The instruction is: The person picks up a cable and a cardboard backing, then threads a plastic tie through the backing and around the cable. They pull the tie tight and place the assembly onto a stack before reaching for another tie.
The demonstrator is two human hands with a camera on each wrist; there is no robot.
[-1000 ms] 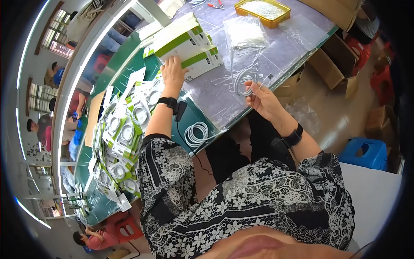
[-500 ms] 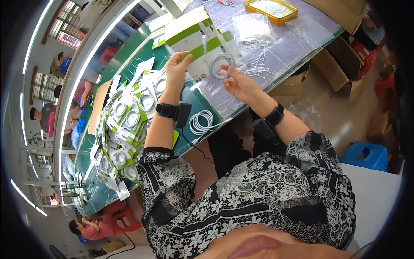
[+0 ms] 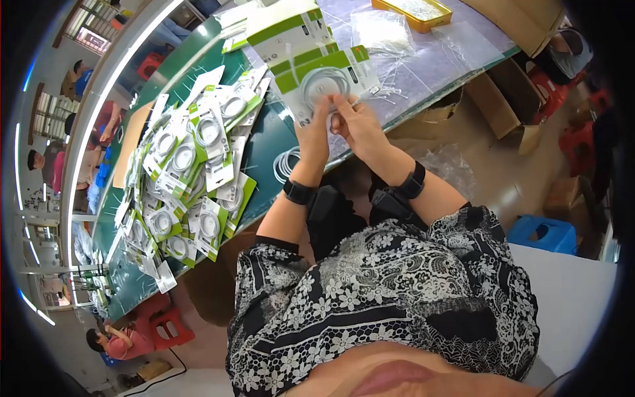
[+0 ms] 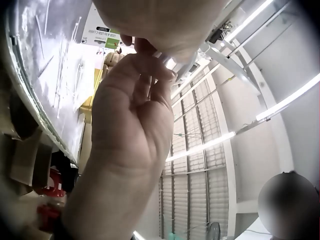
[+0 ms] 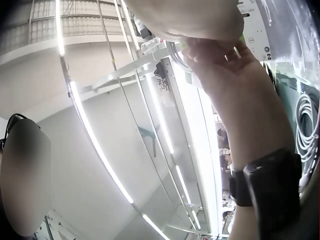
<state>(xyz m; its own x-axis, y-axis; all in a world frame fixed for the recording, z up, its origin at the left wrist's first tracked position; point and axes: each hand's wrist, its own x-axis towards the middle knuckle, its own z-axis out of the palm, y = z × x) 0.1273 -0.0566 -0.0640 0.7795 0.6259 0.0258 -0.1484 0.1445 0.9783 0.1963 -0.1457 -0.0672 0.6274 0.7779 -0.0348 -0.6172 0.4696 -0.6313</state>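
A green-and-white card (image 3: 361, 65) is held up in front of the body, with a grey-white cable coil (image 3: 324, 86) lying against its face. My left hand (image 3: 312, 140) grips the card's lower left part, its fingertips beside the coil. From the other side my right hand (image 3: 362, 130) pinches the coil's lower edge against the card. The fingertips of both hands nearly meet there, and fingers behind the card are hidden. In the left wrist view the right hand (image 4: 132, 110) has curled fingers; in the right wrist view the left hand (image 5: 225, 65) is bent around a cable.
Green-and-white boxes (image 3: 286, 30) stand behind the card. Carded cables (image 3: 184, 159) lie heaped on the green table (image 3: 261, 162), left of a loose coil (image 3: 286, 165). Beyond are a bag of white ties (image 3: 382, 33) and a yellow tray (image 3: 423, 25). Open cartons (image 3: 499, 99) stand right.
The left hand has left the boxes and come right and down to the coil. The right hand has carried the coil left, and the card now shows clearly behind it.
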